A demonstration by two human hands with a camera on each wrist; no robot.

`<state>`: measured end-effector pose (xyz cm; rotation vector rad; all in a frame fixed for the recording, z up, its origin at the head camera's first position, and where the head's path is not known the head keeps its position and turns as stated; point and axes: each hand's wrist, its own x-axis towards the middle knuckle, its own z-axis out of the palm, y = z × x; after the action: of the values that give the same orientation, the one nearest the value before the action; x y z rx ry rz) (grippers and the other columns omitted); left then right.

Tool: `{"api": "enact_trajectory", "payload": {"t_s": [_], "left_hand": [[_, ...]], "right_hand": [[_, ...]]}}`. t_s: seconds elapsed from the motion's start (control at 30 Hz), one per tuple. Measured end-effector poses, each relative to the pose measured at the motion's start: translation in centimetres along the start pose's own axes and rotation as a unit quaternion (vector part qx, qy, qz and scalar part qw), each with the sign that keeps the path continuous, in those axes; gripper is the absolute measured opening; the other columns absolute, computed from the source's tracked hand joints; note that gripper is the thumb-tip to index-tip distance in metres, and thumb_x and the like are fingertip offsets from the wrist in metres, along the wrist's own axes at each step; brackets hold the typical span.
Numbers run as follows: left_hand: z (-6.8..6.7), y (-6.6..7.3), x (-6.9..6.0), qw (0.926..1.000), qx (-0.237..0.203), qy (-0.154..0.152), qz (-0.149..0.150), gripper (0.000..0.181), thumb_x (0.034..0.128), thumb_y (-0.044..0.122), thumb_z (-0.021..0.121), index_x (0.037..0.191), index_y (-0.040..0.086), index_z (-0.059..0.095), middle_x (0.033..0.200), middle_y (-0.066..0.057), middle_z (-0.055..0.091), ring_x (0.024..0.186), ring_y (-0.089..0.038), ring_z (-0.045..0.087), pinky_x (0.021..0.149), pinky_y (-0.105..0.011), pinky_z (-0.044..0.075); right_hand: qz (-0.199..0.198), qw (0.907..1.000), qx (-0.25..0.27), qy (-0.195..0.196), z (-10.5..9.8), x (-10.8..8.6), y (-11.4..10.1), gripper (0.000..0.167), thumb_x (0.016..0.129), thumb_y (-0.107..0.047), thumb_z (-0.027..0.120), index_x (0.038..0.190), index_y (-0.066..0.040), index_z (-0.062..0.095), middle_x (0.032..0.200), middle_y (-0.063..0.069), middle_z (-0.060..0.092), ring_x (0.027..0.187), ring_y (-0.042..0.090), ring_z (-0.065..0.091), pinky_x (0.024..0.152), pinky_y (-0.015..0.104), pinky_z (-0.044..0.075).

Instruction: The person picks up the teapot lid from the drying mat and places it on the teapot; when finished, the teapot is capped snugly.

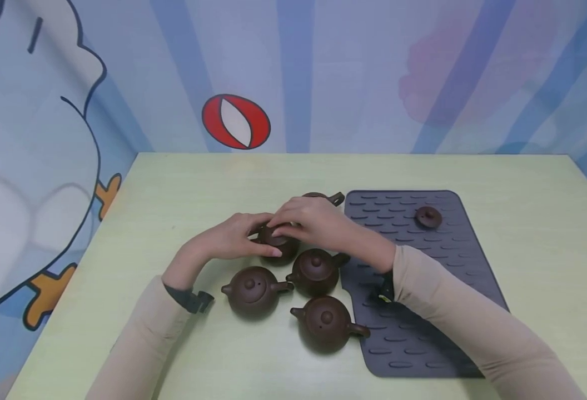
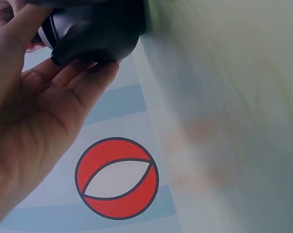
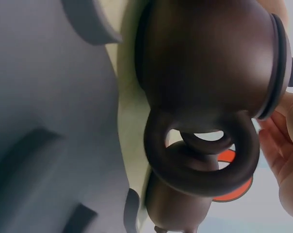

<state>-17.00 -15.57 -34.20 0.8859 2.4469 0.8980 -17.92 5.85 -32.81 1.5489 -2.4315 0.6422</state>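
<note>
A dark brown teapot (image 1: 284,253) stands on the table between the two hands. My left hand (image 1: 230,238) holds its body from the left, thumb in front and fingers behind. From the right, my right hand (image 1: 313,222) reaches over its top, thumb and fingers pinching at the lid; the knob is hidden. In the left wrist view, the left hand (image 2: 44,104) curves round the dark pot (image 2: 95,34). The right wrist view shows the right hand (image 3: 287,155) behind a nearer lidded teapot (image 3: 204,58) with a looped handle.
Close by stand more teapots: one at front left (image 1: 252,291), one in the middle (image 1: 316,272), one at front right (image 1: 325,323). Another teapot (image 1: 317,195) is mostly hidden behind the right hand. A loose lid (image 1: 428,217) lies on the grey ridged mat (image 1: 423,344).
</note>
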Motion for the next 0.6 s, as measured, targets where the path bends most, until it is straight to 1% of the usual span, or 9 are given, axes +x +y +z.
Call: {"api": "enact_trajectory", "payload": {"t_s": [0.4,0.53,0.6], "left_hand": [[0.16,0.09,-0.21,1.0,0.001,-0.003,-0.001,0.05,0.0833,0.035,0.07,0.125,0.015,0.051,0.117,0.003,0.059,0.104,-0.011,0.055,0.087,-0.03,0.047],[-0.11,0.3,0.11,0.9998,0.01,-0.012,0.009,0.052,0.0839,0.033,0.07,0.128,0.014,0.05,0.122,0.002,0.057,0.108,-0.011,0.053,0.091,-0.031,0.045],[-0.28,0.45,0.26,0.9997,0.015,-0.018,0.012,0.053,0.0842,0.033,0.069,0.129,0.014,0.049,0.124,0.002,0.056,0.109,-0.011,0.053,0.092,-0.031,0.045]], "right_hand": [[0.011,0.9998,0.01,-0.014,0.2,-0.1,-0.05,0.018,0.087,-0.022,0.067,0.103,-0.014,0.071,0.1,-0.002,0.069,0.092,0.011,0.063,0.08,0.027,0.051],[0.018,0.9995,0.019,-0.019,-0.02,-0.24,0.04,0.019,0.087,-0.02,0.067,0.104,-0.014,0.071,0.101,-0.002,0.069,0.092,0.011,0.064,0.079,0.026,0.05],[0.023,0.999,0.026,-0.03,-0.17,-0.32,0.17,0.02,0.087,-0.019,0.067,0.106,-0.014,0.07,0.103,-0.002,0.069,0.094,0.011,0.063,0.079,0.026,0.05]]}}
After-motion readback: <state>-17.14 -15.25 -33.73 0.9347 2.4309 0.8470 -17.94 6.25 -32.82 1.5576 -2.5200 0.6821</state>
